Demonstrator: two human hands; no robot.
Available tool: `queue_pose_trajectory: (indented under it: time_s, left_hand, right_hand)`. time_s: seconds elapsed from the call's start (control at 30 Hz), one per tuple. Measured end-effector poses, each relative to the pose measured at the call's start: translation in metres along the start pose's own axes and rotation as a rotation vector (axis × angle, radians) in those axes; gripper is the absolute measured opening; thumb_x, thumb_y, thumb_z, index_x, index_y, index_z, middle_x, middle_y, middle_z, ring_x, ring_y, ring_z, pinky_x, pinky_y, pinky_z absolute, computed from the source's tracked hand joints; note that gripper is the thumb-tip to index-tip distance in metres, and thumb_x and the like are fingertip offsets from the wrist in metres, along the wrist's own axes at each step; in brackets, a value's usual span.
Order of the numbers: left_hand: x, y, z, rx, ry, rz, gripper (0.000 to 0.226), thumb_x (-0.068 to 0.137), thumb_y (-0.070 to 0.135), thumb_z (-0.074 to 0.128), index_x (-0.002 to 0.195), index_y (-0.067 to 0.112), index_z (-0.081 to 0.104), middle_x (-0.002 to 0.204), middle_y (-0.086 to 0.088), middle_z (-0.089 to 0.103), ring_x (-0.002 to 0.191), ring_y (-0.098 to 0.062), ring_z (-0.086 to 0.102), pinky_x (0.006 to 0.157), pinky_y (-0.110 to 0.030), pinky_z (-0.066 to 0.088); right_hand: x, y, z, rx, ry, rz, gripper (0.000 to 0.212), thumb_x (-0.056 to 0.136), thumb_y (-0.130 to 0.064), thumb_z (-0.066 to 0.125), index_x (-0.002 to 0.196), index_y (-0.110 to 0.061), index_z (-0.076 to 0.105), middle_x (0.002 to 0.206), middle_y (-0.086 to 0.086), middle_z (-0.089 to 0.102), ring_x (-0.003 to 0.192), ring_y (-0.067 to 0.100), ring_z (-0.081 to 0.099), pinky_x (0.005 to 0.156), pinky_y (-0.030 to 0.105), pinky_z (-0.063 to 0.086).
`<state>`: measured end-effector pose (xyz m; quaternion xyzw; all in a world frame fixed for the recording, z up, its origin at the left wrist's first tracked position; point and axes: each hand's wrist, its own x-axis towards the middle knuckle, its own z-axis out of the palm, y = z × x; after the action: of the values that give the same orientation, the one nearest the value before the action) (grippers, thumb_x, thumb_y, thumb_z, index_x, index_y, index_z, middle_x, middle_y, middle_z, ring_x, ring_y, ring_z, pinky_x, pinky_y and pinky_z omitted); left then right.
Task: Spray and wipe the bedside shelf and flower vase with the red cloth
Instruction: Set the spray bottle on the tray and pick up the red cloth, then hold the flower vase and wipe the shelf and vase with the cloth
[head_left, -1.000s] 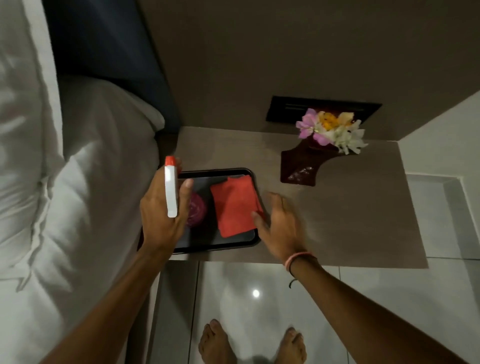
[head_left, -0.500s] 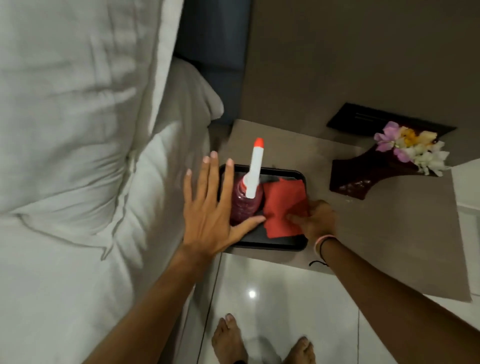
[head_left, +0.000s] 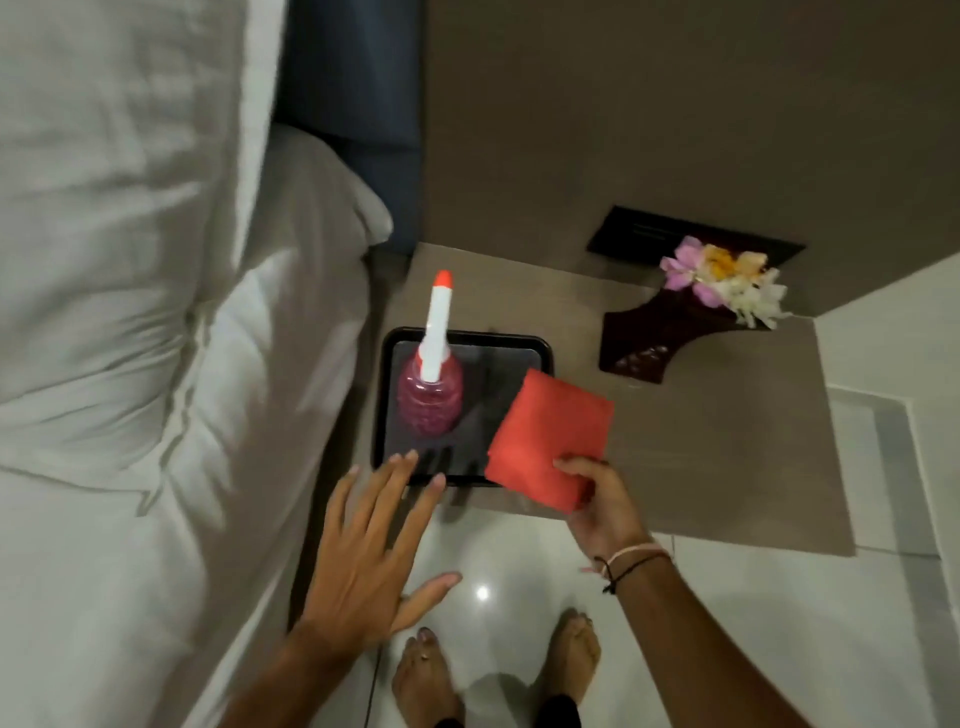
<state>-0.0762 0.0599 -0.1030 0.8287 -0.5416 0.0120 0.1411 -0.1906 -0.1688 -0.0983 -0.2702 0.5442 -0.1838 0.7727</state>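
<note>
The folded red cloth (head_left: 549, 439) is pinched at its near corner by the right hand (head_left: 602, 512), thumb on top and fingers curled beneath, so the grip is clenched on the cloth. The cloth is held tilted above the right edge of the black tray (head_left: 470, 338) and the bedside shelf (head_left: 727, 447); whether its far corner touches either cannot be told. The left hand (head_left: 369, 556) is seen with its grip released, fingers spread and flat, the fingertips (head_left: 410, 457) reaching over the near left edge of the tray and nothing being held.

A spray bottle (head_left: 430, 400) is stood upright in the left part of the tray, its pink body topped by a white neck and an orange-red tip. The tray is placed at the left end of the shelf, just beside the white bedding (head_left: 130, 364). The flower vase (head_left: 654, 338), dark and curved, is set at the far right of the shelf, well apart from the cloth, with pink, yellow and white flowers (head_left: 724, 283) at its top. A dark panel (head_left: 639, 234) is seen on the wall behind it. Two bare feet (head_left: 431, 670) are seen on the glossy floor below the shelf, and bracelets (head_left: 631, 558) are worn on the right wrist.
</note>
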Motion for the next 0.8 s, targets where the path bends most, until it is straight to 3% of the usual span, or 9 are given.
queue_pose_trajectory:
  time_s: [0.07, 0.13, 0.23, 0.33, 0.53, 0.6, 0.67, 0.8]
  left_hand:
    - [-0.002, 0.023, 0.001, -0.062, 0.018, 0.073, 0.072, 0.096, 0.067, 0.029, 0.145, 0.016, 0.044, 0.149, -0.024, 0.053, 0.133, -0.038, 0.054, 0.109, -0.058, 0.039]
    - [0.012, 0.053, 0.004, -0.118, 0.024, 0.154, 0.070, 0.097, 0.065, 0.027, 0.147, 0.018, 0.042, 0.149, -0.019, 0.047, 0.133, -0.035, 0.050, 0.109, -0.055, 0.036]
    - [0.054, 0.092, 0.004, -0.145, 0.050, 0.213, 0.071, 0.098, 0.065, 0.026, 0.151, 0.019, 0.036, 0.156, -0.021, 0.043, 0.142, -0.032, 0.043, 0.112, -0.059, 0.039]
    - [0.121, 0.122, 0.003, -0.103, 0.087, 0.227, 0.072, 0.099, 0.064, 0.026, 0.153, 0.017, 0.033, 0.157, -0.025, 0.038, 0.146, -0.036, 0.040, 0.112, -0.064, 0.041]
    - [0.257, 0.170, 0.007, 0.056, 0.117, 0.211, 0.075, 0.099, 0.064, 0.036, 0.160, 0.020, 0.030, 0.166, -0.023, 0.028, 0.156, -0.037, 0.026, 0.122, -0.061, 0.028]
    - [0.293, 0.177, 0.012, 0.097, 0.086, 0.232, 0.078, 0.098, 0.066, 0.037, 0.160, 0.018, 0.032, 0.167, -0.023, 0.026, 0.157, -0.039, 0.023, 0.124, -0.060, 0.026]
    - [0.317, 0.177, 0.018, 0.148, 0.027, 0.274, 0.078, 0.099, 0.065, 0.038, 0.160, 0.017, 0.032, 0.167, -0.023, 0.025, 0.157, -0.039, 0.022, 0.124, -0.060, 0.027]
    - [0.346, 0.163, 0.027, 0.237, -0.125, 0.365, 0.069, 0.104, 0.053, 0.038, 0.163, 0.021, 0.021, 0.169, -0.017, 0.023, 0.157, -0.035, 0.023, 0.126, -0.057, 0.025]
  right_hand:
    - [-0.014, 0.007, -0.025, 0.126, -0.014, 0.047, 0.022, 0.062, 0.008, 0.055, 0.073, -0.011, 0.060, 0.086, 0.007, 0.063, 0.085, 0.027, 0.056, 0.081, 0.040, 0.046]
    - [-0.022, 0.006, -0.060, 0.246, 0.000, 0.026, 0.025, 0.061, 0.005, 0.057, 0.078, -0.012, 0.066, 0.093, 0.009, 0.067, 0.087, 0.029, 0.061, 0.080, 0.040, 0.048]
    - [-0.027, -0.006, -0.106, 0.365, 0.030, -0.017, 0.033, 0.077, -0.002, 0.062, 0.106, -0.010, 0.074, 0.113, 0.012, 0.075, 0.102, 0.032, 0.071, 0.089, 0.043, 0.055]
    - [-0.028, -0.025, -0.141, 0.443, 0.053, -0.040, 0.045, 0.085, -0.011, 0.065, 0.130, -0.014, 0.064, 0.126, 0.013, 0.072, 0.115, 0.032, 0.069, 0.099, 0.049, 0.051]
    - [-0.013, -0.072, -0.171, 0.435, 0.088, -0.066, 0.041, 0.091, -0.015, 0.062, 0.131, -0.018, 0.064, 0.133, 0.014, 0.068, 0.120, 0.031, 0.066, 0.099, 0.047, 0.050]
    - [-0.006, -0.086, -0.172, 0.413, 0.068, -0.069, 0.041, 0.091, -0.013, 0.059, 0.130, -0.019, 0.066, 0.132, 0.013, 0.069, 0.121, 0.031, 0.066, 0.100, 0.046, 0.049]
    - [0.001, -0.095, -0.168, 0.398, 0.056, -0.069, 0.053, 0.087, -0.010, 0.060, 0.140, -0.015, 0.056, 0.137, 0.017, 0.065, 0.126, 0.035, 0.061, 0.104, 0.047, 0.048]
    - [0.018, -0.110, -0.149, 0.406, 0.051, -0.111, 0.059, 0.085, -0.001, 0.059, 0.142, -0.012, 0.051, 0.142, 0.022, 0.058, 0.131, 0.044, 0.053, 0.112, 0.057, 0.041]
